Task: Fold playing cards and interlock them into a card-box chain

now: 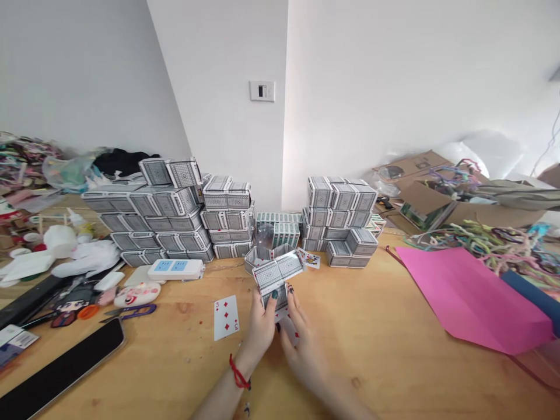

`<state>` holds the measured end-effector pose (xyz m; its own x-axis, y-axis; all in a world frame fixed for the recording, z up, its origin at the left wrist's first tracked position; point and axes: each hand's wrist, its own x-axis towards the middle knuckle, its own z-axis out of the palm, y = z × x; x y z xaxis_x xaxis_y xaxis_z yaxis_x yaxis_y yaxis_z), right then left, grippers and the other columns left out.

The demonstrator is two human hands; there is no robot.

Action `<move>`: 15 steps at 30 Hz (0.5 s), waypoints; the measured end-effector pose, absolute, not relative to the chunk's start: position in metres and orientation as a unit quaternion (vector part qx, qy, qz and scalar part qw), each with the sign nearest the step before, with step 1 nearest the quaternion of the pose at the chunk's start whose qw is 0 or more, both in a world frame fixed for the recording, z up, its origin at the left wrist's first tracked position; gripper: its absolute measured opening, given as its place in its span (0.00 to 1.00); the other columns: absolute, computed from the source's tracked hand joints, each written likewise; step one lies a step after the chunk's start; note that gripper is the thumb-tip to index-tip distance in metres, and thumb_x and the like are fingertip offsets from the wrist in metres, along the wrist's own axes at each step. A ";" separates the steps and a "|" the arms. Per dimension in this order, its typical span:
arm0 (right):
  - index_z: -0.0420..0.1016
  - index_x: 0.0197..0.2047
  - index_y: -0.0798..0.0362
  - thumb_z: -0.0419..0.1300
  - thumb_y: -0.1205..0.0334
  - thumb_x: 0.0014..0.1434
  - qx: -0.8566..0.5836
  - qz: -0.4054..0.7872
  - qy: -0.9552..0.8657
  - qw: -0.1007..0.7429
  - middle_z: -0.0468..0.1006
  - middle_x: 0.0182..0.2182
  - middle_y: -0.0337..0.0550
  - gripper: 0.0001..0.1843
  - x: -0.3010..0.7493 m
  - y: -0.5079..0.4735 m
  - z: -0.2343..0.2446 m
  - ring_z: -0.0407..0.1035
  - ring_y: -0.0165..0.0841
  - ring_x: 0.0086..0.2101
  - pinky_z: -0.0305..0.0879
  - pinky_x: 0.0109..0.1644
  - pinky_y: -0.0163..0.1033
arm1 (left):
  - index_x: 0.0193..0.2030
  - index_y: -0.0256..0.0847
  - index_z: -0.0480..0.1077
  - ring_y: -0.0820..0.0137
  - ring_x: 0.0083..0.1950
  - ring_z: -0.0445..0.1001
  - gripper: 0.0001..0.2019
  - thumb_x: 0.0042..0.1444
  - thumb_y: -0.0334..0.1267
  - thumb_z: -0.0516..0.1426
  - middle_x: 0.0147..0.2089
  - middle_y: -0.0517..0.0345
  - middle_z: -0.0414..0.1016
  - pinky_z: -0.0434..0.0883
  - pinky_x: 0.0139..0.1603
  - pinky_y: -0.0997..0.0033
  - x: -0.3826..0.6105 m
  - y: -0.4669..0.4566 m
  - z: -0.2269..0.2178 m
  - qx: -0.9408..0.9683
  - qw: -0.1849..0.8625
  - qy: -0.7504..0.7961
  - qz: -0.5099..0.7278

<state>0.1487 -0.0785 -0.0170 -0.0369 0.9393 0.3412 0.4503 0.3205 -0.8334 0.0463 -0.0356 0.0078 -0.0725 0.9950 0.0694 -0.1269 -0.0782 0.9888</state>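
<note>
Your card block, folded from grey-backed playing cards, sits near the table's middle, just in front of you. Your left hand pinches its lower left side, and your right hand closes its fingertips on the lower right. Just left of your hands a card lies face up, apart from them; it reads "3" with red diamonds. Behind the block stand stacks of the same blocks. A power strip lies further left, a phone at the near left edge and a pink sheet to the right. No brand name is legible.
</note>
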 end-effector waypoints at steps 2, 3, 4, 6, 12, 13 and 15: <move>0.45 0.63 0.51 0.48 0.70 0.54 -0.516 0.262 -0.679 0.452 0.47 0.62 0.44 0.33 0.147 -0.079 -0.020 0.41 0.37 0.61 0.47 0.61 0.48 | 0.51 0.43 0.58 0.66 0.51 0.68 0.19 0.51 0.38 0.54 0.52 0.51 0.69 0.65 0.51 0.65 0.048 -0.037 0.012 0.452 0.519 0.446 0.573; 0.45 0.63 0.51 0.48 0.71 0.54 -0.514 0.265 -0.682 0.449 0.45 0.63 0.43 0.33 0.146 -0.080 -0.020 0.40 0.37 0.61 0.45 0.62 0.48 | 0.51 0.43 0.57 0.66 0.50 0.69 0.21 0.50 0.38 0.56 0.51 0.51 0.69 0.65 0.50 0.65 0.048 -0.037 0.014 0.444 0.528 0.441 0.574; 0.45 0.63 0.50 0.48 0.71 0.54 -0.511 0.270 -0.683 0.447 0.44 0.63 0.43 0.33 0.146 -0.081 -0.020 0.39 0.37 0.61 0.45 0.62 0.48 | 0.51 0.42 0.58 0.65 0.49 0.70 0.23 0.48 0.37 0.58 0.50 0.51 0.70 0.66 0.50 0.64 0.048 -0.037 0.016 0.437 0.532 0.442 0.575; 0.47 0.62 0.51 0.49 0.70 0.55 -0.501 0.293 -0.678 0.450 0.44 0.63 0.44 0.32 0.146 -0.082 -0.017 0.40 0.37 0.61 0.44 0.62 0.48 | 0.51 0.41 0.59 0.64 0.47 0.72 0.26 0.45 0.36 0.60 0.48 0.50 0.72 0.67 0.49 0.63 0.047 -0.036 0.019 0.427 0.532 0.451 0.576; 0.68 0.50 0.52 0.51 0.54 0.56 -0.455 0.457 -0.541 0.540 0.65 0.54 0.51 0.20 0.158 -0.072 0.007 0.60 0.42 0.52 0.64 0.50 0.46 | 0.49 0.38 0.63 0.62 0.47 0.72 0.23 0.45 0.37 0.61 0.46 0.49 0.74 0.68 0.47 0.62 0.040 -0.034 0.025 0.415 0.554 0.437 0.574; 0.70 0.47 0.54 0.52 0.51 0.55 -0.465 0.475 -0.495 0.560 0.71 0.48 0.52 0.21 0.162 -0.069 0.010 0.67 0.41 0.46 0.68 0.45 0.45 | 0.49 0.37 0.64 0.61 0.47 0.72 0.23 0.45 0.38 0.61 0.46 0.49 0.74 0.68 0.47 0.61 0.040 -0.034 0.025 0.416 0.564 0.431 0.569; 0.72 0.43 0.56 0.55 0.45 0.51 -0.480 0.533 -0.444 0.537 0.76 0.38 0.51 0.24 0.170 -0.061 0.013 0.71 0.40 0.37 0.71 0.37 0.44 | 0.48 0.37 0.64 0.61 0.47 0.72 0.23 0.44 0.38 0.61 0.45 0.49 0.75 0.68 0.47 0.61 0.040 -0.035 0.025 0.415 0.581 0.427 0.554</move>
<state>0.1701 -0.0609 0.0126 0.0374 0.9987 -0.0348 -0.1466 -0.0290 -0.9888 0.0397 -0.0355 0.0255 0.0200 0.9991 -0.0370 -0.2900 0.0412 0.9561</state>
